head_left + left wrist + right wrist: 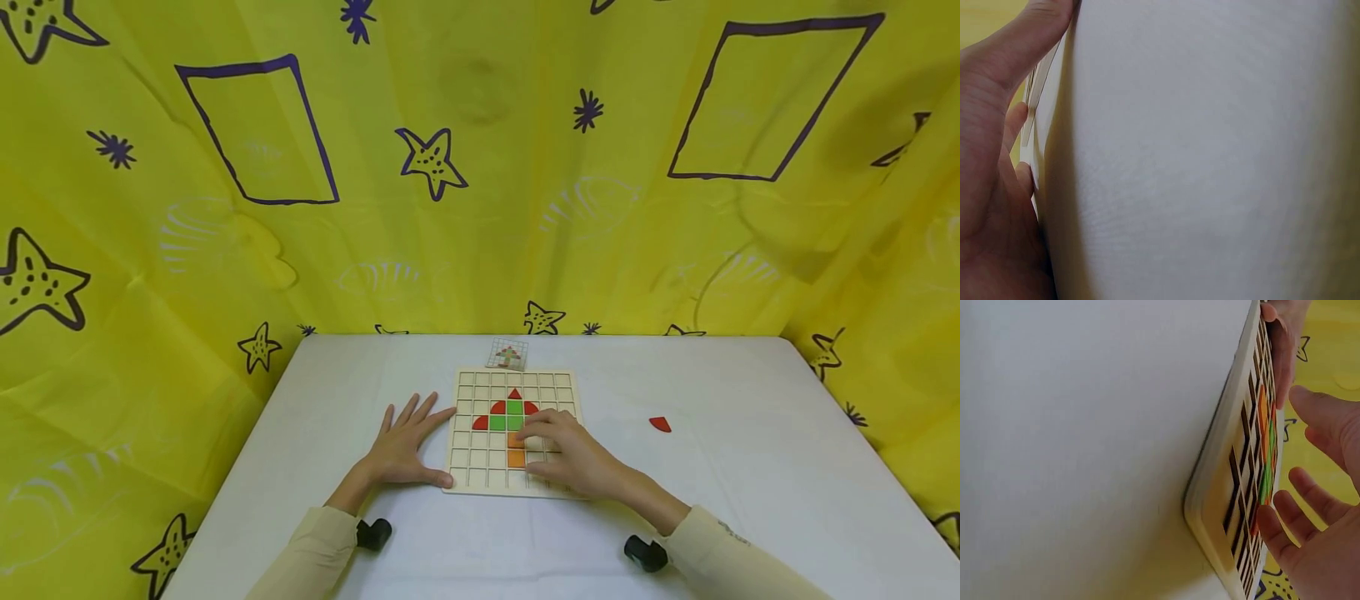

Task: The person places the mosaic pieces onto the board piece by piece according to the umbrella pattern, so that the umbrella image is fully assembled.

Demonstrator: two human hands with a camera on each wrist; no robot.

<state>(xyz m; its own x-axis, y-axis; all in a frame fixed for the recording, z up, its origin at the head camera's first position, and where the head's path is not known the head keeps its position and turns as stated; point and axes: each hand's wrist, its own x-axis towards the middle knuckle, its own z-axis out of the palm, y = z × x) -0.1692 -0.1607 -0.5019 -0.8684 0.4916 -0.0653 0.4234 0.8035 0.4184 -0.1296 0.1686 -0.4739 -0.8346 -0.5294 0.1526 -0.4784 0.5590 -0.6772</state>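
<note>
A pale wooden grid board (468,458) lies flat on the table. Set in its cells are green squares (497,422), red pieces (498,407) with curved edges, a red triangle (514,394) at the top and two orange squares (516,459) below. With fingers spread, my left hand (401,450) rests at the board's left side, thumb and forefinger touching its edge. My right hand (573,454) is over the board's right half, thumb and fingers apart beside the orange squares. In the right wrist view nothing shows between its fingers (1288,512). It covers some cells.
A loose red quarter-round piece (660,424) lies on the white table (720,383), right of the board. Behind the board is a small pattern card (508,353). Yellow curtains (480,233) with drawn stars enclose the table's back and sides.
</note>
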